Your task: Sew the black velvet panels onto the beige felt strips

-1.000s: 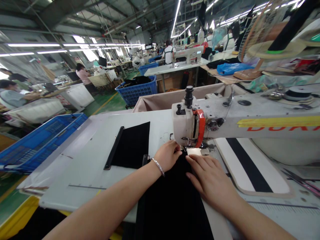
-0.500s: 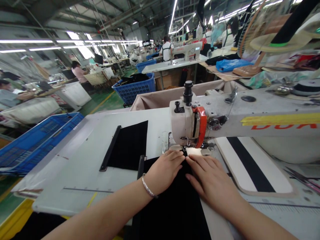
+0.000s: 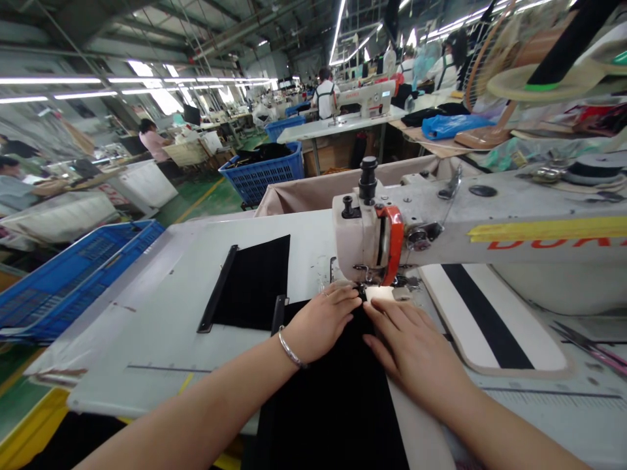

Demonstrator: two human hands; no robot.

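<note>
A black fabric panel (image 3: 337, 398) lies on the sewing table, its far end under the head of a sewing machine (image 3: 360, 238). My left hand (image 3: 323, 320), with a silver bangle at the wrist, rests on the panel left of the presser foot, fingers stretched forward and close together. On the panel's right edge lies my right hand (image 3: 411, 336), its fingers flat and its thumb apart. Both sets of fingertips are close to the needle area, which is partly hidden. A second black panel (image 3: 257, 281) with a dark strip along its left edge lies farther left.
A white pad with a black stripe (image 3: 490, 316) lies under the machine arm, with scissors (image 3: 588, 346) to its right. Blue crates (image 3: 78, 274) stand left of the table (image 3: 161, 313); a yellow crate (image 3: 34, 434) is at lower left. Several people work farther back.
The view has shifted very slightly. Both hands stay on the black fabric panel by the presser foot, with hardly any visible movement.
</note>
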